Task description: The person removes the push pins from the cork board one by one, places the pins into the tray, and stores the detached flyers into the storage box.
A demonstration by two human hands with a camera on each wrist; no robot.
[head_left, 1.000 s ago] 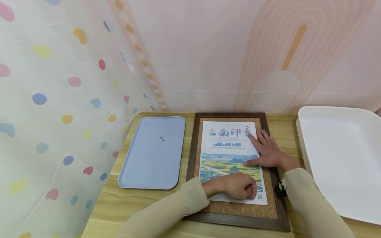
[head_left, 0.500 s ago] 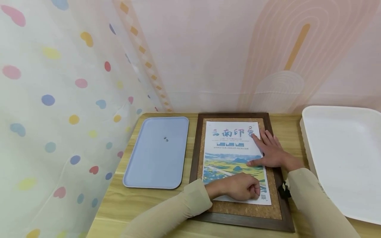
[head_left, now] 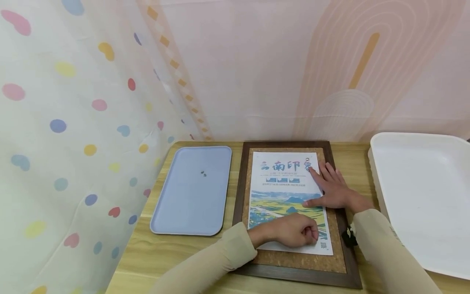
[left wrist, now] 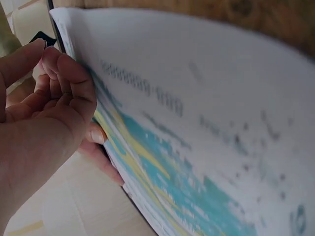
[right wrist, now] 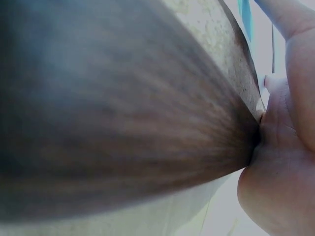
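Poster (head_left: 284, 192) was seen lying flat on the cork board (head_left: 293, 261) inside a dark wooden frame (head_left: 238, 196), at the middle of the table (head_left: 147, 257). It was held down by the right hand (head_left: 332, 188), fingers straight and spread, pressed at the sheet's 3 o'clock edge, likely to stop it sliding. The left hand (head_left: 293, 230), fingers curled, rested near the 5 o'clock corner; whether anything was pinched there could not be told. One pin (head_left: 306, 159) was seen at the poster's 1 o'clock corner. Two small pins (head_left: 203, 173) were counted in the blue tray (head_left: 172, 212), at 9 o'clock of the frame. One white tray (head_left: 415, 196) was set at 3 o'clock.
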